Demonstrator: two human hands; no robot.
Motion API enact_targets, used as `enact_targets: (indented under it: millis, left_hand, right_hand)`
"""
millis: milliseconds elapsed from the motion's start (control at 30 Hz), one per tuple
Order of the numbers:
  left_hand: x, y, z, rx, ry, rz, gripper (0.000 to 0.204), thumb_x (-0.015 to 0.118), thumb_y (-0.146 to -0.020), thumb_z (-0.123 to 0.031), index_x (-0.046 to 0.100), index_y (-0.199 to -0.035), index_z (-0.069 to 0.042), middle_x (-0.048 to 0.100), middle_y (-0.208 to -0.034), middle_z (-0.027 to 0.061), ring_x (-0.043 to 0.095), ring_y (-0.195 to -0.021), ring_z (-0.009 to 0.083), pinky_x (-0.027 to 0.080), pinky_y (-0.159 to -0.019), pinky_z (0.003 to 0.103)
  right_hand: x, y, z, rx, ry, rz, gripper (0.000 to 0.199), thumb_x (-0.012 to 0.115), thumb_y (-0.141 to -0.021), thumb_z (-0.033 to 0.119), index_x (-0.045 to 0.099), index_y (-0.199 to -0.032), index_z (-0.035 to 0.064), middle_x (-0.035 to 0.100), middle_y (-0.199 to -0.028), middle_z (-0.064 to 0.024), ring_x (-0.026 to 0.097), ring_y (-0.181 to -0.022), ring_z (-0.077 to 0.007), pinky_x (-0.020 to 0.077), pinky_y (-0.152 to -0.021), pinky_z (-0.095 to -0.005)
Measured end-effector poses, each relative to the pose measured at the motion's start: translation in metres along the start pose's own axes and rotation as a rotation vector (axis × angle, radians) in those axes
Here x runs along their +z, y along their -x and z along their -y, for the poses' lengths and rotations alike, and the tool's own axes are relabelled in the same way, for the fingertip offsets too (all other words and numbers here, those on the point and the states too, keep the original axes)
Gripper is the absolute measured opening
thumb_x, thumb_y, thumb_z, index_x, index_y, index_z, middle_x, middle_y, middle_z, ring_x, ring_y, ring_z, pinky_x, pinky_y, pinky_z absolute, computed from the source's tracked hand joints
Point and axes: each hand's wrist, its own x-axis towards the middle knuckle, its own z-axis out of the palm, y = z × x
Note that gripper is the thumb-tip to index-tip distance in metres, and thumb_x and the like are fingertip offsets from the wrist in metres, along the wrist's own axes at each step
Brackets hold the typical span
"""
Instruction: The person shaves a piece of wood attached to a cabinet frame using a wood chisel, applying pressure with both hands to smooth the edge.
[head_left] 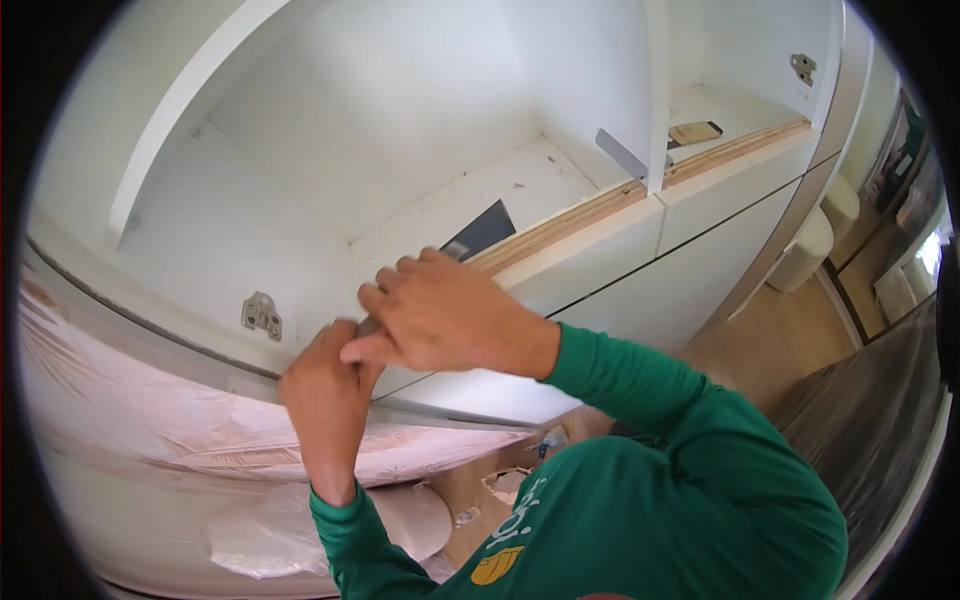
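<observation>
Both hands meet at the front edge of the white cabinet shelf (520, 185): the right hand (440, 315) lies curled over a small grey object (368, 326), the left hand (325, 385) pinches it from below at 7 o'clock, pressed together, seemingly to steady it against the edge. What the object is, I cannot tell. A metal hinge plate (261, 315) sits at 9 o'clock, apart. A dark flat rectangular piece (485, 232) lies on the shelf at 1 o'clock, just behind the knuckles. Crumpled plastic sheeting (250, 440) crowds the space below.
</observation>
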Motion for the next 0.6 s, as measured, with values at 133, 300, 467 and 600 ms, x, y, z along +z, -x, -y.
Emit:
enact_targets:
  millis: [133,300,467,600]
  left_hand:
    - [-0.01,0.028,-0.006,-0.198,-0.002,-0.022,0.03,0.086,-0.095,-0.028,0.064,-0.094,-0.008,0.067,-0.084,0.0129,0.066,-0.075,0.041,0.051,-0.063,0.049]
    - [-0.021,0.032,0.0,-0.13,0.08,0.02,0.026,0.082,-0.098,-0.024,0.064,-0.098,-0.006,0.065,-0.086,0.0145,0.064,-0.077,0.0433,0.05,-0.064,0.05]
    - [-0.04,0.005,0.009,0.064,-0.158,0.101,0.023,0.076,-0.102,-0.019,0.058,-0.099,-0.006,0.061,-0.089,0.0144,0.062,-0.082,0.0412,0.049,-0.066,0.053]
    - [-0.044,-0.025,0.008,0.213,-0.266,0.127,0.018,0.074,-0.101,-0.015,0.059,-0.101,-0.005,0.064,-0.091,0.0125,0.064,-0.092,0.0369,0.052,-0.077,0.049]
  right_hand:
    - [0.01,-0.002,0.012,-0.131,-0.063,-0.082,0.068,0.055,-0.108,0.071,0.071,-0.094,0.0068,0.065,-0.091,-0.0102,0.066,-0.092,-0.0299,0.0515,-0.082,-0.045]
    - [0.022,-0.006,0.026,-0.208,-0.169,-0.065,0.069,0.057,-0.106,0.072,0.071,-0.096,0.0047,0.063,-0.094,-0.0095,0.063,-0.092,-0.0288,0.0516,-0.081,-0.0434]
    - [0.007,-0.009,0.014,-0.216,-0.231,-0.076,0.065,0.059,-0.108,0.066,0.067,-0.101,0.0022,0.063,-0.095,-0.0109,0.064,-0.094,-0.0305,0.0523,-0.081,-0.0435]
    - [-0.001,-0.013,-0.001,-0.209,-0.186,-0.026,0.05,0.066,-0.108,0.05,0.066,-0.105,0.0002,0.066,-0.099,-0.014,0.067,-0.097,-0.0332,0.0541,-0.084,-0.045]
